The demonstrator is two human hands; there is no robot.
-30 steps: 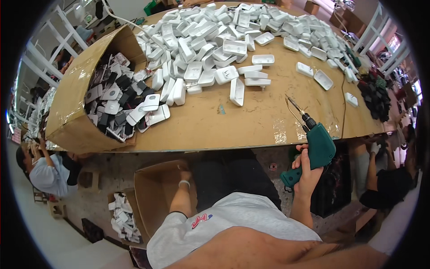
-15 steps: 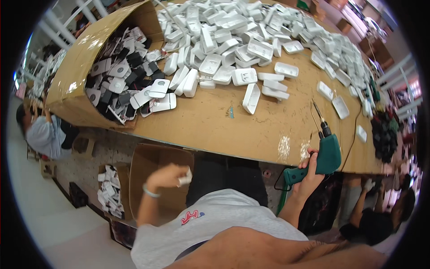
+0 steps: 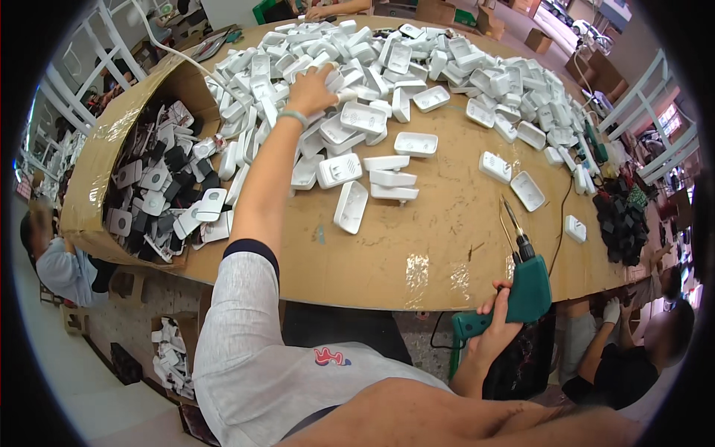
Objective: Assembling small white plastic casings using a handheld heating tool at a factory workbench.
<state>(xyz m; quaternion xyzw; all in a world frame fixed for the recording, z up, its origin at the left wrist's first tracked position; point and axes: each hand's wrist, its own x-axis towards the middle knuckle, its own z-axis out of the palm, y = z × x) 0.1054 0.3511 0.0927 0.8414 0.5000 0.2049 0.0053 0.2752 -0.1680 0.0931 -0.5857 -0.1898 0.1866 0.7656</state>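
My left hand [image 3: 313, 91] is stretched far forward over a heap of white plastic housings [image 3: 363, 119]. Its fingers are apart and touch or hover just above the heap; a whitish covering shows on the thumb. Some fingertips are hard to make out among the white shells. In my right hand [image 3: 497, 322] is a green soldering gun [image 3: 532, 287], gripped near the table's front edge. Its metal tip points away from me, and a thin solder feed tube runs beside the tip.
An open cardboard box [image 3: 89, 197] of white covers and black parts lies at left. Several loose housings [image 3: 351, 207] lie in front of the heap. A dark cord [image 3: 564, 223] crosses the cardboard-topped table [image 3: 357, 279] at right. Black parts [image 3: 624, 223] are piled there. Co-workers sit on both sides.
My left hand has swung from beside my lap up and forward onto the heap. My right hand still grips the soldering gun. The view has shifted with my lean.
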